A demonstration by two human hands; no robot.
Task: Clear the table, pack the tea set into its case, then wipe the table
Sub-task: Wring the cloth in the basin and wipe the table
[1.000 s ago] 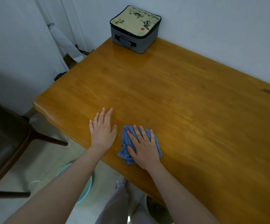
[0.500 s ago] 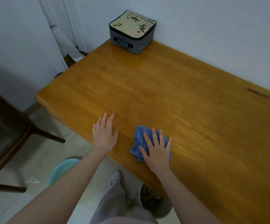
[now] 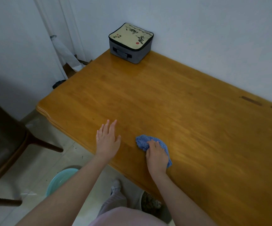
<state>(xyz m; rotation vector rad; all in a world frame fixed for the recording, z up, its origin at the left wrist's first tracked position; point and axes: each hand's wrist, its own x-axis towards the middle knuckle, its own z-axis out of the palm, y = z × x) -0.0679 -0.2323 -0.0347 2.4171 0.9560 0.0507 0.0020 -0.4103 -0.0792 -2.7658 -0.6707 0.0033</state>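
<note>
On the orange wooden table (image 3: 189, 111), near edge, right hand (image 3: 156, 154) grips bunched blue knitted cloth (image 3: 141, 142) to wipe. Left hand (image 3: 107, 141) flat, relaxed, likely bracing; closed grey fabric case (image 3: 130, 44) at far corner.

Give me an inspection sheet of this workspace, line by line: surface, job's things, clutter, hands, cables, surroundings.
Surface: wooden table, glossy, with dark marks near its far right edge.
Job's things: tea set case closed, at the far corner by the wall; blue cloth bunched on the table near its front edge.
Clutter: nothing seen.
Hands: left hand flat on the table, fingers straight; right hand grips the blue cloth, fingers curled.
Cables: nothing seen.
Surroundings: white wall behind; dark chair at left; teal basin on the floor.
</note>
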